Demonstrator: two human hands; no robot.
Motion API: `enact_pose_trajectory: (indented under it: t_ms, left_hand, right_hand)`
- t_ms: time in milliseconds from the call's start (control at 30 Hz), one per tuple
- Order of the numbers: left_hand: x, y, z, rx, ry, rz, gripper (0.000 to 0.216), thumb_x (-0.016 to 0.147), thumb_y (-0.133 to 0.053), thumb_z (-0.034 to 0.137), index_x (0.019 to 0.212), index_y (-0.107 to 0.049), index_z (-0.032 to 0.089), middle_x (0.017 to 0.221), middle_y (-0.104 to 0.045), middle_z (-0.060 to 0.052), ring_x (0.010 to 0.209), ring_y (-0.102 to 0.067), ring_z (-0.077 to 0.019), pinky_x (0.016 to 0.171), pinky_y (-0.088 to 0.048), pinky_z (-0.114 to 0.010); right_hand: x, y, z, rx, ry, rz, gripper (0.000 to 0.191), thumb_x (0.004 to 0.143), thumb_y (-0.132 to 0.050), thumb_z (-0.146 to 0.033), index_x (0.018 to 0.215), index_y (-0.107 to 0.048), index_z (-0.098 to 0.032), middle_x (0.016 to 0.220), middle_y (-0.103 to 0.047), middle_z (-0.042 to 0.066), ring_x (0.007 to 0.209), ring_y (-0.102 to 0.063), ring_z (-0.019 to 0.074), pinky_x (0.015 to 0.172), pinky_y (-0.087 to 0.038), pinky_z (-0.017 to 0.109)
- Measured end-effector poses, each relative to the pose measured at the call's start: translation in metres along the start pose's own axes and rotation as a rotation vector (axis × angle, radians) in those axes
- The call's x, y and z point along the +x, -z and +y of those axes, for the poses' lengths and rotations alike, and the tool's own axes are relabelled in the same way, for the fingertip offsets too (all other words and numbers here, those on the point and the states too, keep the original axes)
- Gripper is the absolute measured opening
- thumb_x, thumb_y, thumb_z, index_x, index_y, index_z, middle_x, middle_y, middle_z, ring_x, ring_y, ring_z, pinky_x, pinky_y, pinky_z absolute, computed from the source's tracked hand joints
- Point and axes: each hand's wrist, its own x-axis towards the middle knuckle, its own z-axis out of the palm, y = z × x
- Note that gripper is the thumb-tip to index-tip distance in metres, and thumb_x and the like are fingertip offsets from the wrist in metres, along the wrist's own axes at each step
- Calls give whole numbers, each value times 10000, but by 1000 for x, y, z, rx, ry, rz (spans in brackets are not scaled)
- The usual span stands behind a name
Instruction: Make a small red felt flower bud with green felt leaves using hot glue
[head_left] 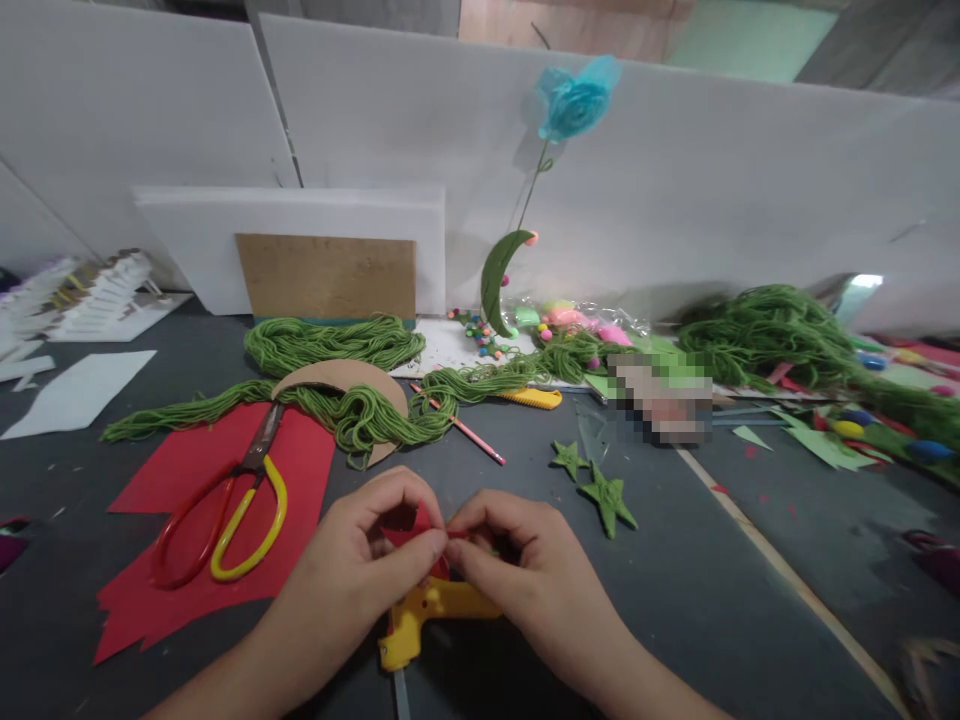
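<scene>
My left hand (379, 555) and my right hand (517, 565) meet near the table's front, thumbs and forefingers pinched on a small piece of red paper (409, 528). Its lower part is largely covered by my fingers. Just beneath, a yellow glue gun (431, 605) lies on its side, a glue stick (402, 695) jutting from its back end. Left of my left hand, scissors (255, 465) with one red and one yellow handle rest on cut red paper (300, 500). Two green yarn-wrapped stars (609, 500) lie beyond my right hand.
Green yarn (337, 345) bundles and a curved cardboard piece (337, 378) lie behind the scissors. Further right are a pink pencil (476, 440), a yellow cutter (534, 398) and a yarn heap (765, 335). A green crescent (495, 280) stands below a blue flower (577, 105).
</scene>
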Motion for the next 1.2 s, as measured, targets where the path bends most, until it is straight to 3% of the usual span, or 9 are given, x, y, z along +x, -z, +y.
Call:
enact_pose_trajectory:
  t_ms: [167,467,600,867,1200]
  left_hand:
    - [0,0,-2,-120,147,-65,81,744,-539,160,682,-508,203,583,-488,54,562,-489,-103,534,-384,-193]
    - [3,-1,-2,-218,279,-47,82,767,-579,234,727,-531,180,529,-552,52,485,-473,-80,487,-368,-176]
    - [5,0,-2,-330,280,0,105,766,-604,248,734,-540,171,550,-579,42,502,-504,-77,506,-384,-171]
    - [4,-3,-4,-360,259,18,121,754,-633,257,735,-550,172,601,-584,43,549,-529,-80,549,-412,-179]
    - [3,-6,-4,-426,311,-4,123,729,-655,208,803,-565,165,584,-619,25,538,-537,-84,543,-404,-181]
  right_hand:
    - [-1,0,-1,5,51,-11,121,699,-530,-182,621,-614,-142,524,-503,-24,507,-408,90,495,-329,202]
    - [2,1,0,-23,15,19,138,718,-535,-237,639,-597,-143,496,-454,-43,469,-364,74,453,-290,186]
    - [3,2,-1,-105,45,67,111,727,-557,-224,708,-636,-147,447,-372,-78,429,-312,60,425,-256,169]
    - [-1,-1,1,-209,140,126,135,729,-547,-216,706,-658,-143,456,-399,-63,427,-340,65,419,-264,171]
    - [3,-4,4,-50,71,143,148,741,-528,-242,627,-563,-154,447,-333,-82,429,-297,62,419,-261,169]
